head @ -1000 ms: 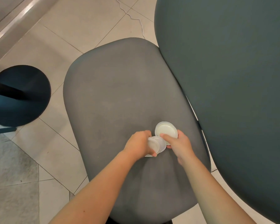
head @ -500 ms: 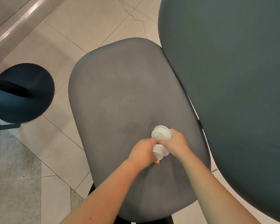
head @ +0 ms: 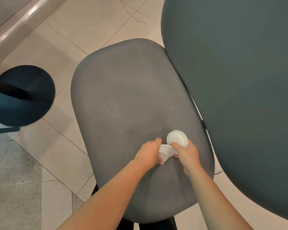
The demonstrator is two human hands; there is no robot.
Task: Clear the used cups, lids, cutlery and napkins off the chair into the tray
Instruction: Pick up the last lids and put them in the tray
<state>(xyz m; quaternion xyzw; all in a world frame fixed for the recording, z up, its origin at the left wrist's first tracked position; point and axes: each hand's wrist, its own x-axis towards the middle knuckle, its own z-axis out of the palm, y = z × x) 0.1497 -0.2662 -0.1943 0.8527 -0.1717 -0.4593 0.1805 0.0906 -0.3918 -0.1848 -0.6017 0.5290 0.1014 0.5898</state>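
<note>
Over the near right part of the grey chair seat [head: 123, 100] both my hands meet. My left hand [head: 148, 152] grips a small white plastic cup [head: 164, 151] lying on its side, its mouth turned toward the right hand. My right hand [head: 186, 151] holds a stack of round white lids [head: 177, 138] tilted up on edge, thumb across the face. The cup and the lids touch between the hands. No tray is in view.
A large dark teal table top [head: 239, 88] overhangs the chair on the right. A black round pedestal base [head: 22, 95] with a pole stands on the tiled floor at left. A thin white cable [head: 136, 17] runs across the tiles at the back.
The lids in my right hand have tipped up from flat-ish to more on edge, and both hands have shifted slightly nearer on the seat. The cup stays in my left hand.
</note>
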